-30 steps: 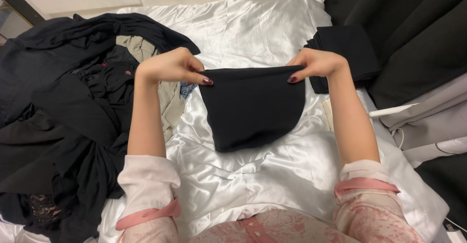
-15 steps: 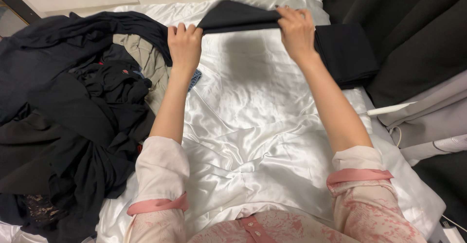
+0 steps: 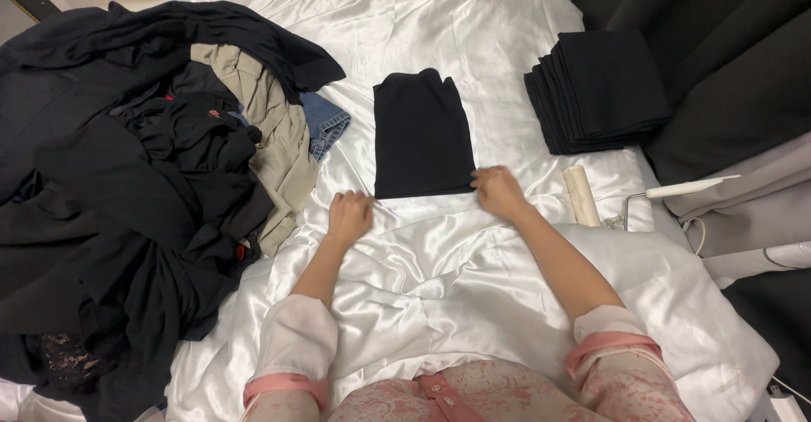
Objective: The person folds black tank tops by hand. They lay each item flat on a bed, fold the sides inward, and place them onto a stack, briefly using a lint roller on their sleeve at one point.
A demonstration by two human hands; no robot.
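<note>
A bed in white satin carries a heap of dark clothes at left and a stack of folded black cloth at right. Between them lies a folded black garment. The right hand touches its near corner, grip loosely curled, holding nothing; the left hand rests just beside it, fingers bent, empty.

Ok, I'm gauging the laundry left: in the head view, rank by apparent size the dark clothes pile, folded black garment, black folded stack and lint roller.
1. Dark clothes pile, by far the largest.
2. Black folded stack and folded black garment: they look alike in area, so no ranking between them.
3. Lint roller, smallest.
</note>
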